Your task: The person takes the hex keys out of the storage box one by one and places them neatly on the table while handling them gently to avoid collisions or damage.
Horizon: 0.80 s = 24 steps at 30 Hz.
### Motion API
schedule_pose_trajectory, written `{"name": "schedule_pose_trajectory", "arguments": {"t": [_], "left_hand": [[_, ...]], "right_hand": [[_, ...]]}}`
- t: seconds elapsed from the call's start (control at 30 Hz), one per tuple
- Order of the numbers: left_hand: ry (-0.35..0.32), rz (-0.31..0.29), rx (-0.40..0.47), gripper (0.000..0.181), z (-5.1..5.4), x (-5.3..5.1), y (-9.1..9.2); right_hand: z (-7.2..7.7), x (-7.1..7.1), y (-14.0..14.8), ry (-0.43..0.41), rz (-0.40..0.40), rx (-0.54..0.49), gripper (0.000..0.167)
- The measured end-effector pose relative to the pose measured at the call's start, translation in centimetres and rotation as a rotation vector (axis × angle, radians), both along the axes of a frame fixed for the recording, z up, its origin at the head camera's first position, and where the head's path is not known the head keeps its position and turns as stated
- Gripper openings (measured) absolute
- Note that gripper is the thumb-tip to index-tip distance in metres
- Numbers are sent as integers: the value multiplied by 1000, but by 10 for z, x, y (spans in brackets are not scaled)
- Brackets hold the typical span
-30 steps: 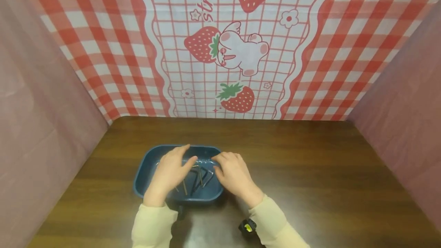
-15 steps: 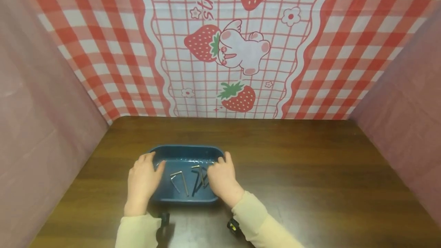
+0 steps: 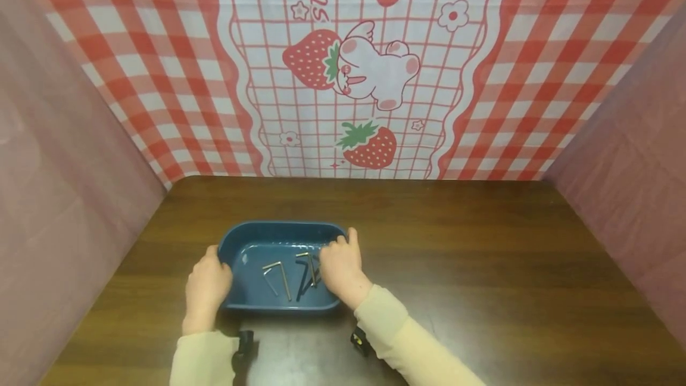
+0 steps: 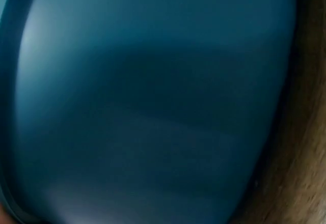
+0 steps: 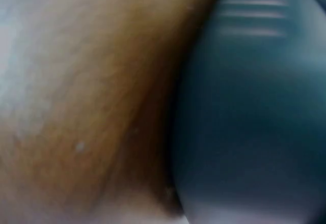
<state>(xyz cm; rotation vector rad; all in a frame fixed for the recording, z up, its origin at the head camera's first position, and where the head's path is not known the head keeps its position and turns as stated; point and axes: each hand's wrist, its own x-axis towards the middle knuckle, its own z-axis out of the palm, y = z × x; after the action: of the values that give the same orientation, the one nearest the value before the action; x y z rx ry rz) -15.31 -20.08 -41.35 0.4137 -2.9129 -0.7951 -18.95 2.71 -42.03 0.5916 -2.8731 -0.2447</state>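
Blue tray (image 3: 243, 282): rounded corners, glossy inside; on the brown tabletop (image 3: 455, 255), left of its middle, between the two hands; whether its base touches the wood cannot be told.
Left hand (image 3: 206, 282): at the tray's left end, gripping the rim, thumb at the inner side, fingers over the outer wall.
Right hand (image 3: 342, 270): at the tray's right end, fingers curled over the rim and gripping it, one finger stretched out toward the far corner.
Brass-toned key (image 3: 285, 282): L-shaped, lying on the tray floor near the middle.
Silver key (image 3: 271, 283): thinner, bent, just beside it on the left.
Second brass-toned key (image 3: 311, 270): right part of the tray, near the right hand.
Dark keys (image 3: 302, 283): among the right-hand pieces; number unclear, partly hidden by the right hand.
Sleeves (image 3: 203, 356): cream, on both arms; black device (image 3: 245, 344) at the left wrist, another (image 3: 359, 339) at the right.
Backdrop (image 3: 471, 100): red-and-white check, strawberries printed on it.
Side curtains (image 3: 53, 195): dusty pink, left and right.
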Motion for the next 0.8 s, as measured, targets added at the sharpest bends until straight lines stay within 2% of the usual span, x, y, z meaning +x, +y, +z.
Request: {"name": "schedule_pose_trajectory", "arguments": {"t": [0.13, 0.4, 0.5, 0.67, 0.8], "left_hand": [[-1, -6, 18, 42, -2, 0, -2], [-32, -8, 29, 42, -1, -3, -2], [-40, -11, 28, 42, 0, -3, -2], [-58, -12, 28, 43, 0, -3, -2], [-66, -8, 28, 43, 1, -2, -2]], "right_hand": [[0, -3, -2, -31, -8, 6, 10], [1, -5, 1, -53, 9, -34, 6], [0, -4, 3, -22, 34, -77, 8], [-3, -4, 5, 89, 100, -198, 14], [-3, -5, 6, 88, 164, -281, 13]]}}
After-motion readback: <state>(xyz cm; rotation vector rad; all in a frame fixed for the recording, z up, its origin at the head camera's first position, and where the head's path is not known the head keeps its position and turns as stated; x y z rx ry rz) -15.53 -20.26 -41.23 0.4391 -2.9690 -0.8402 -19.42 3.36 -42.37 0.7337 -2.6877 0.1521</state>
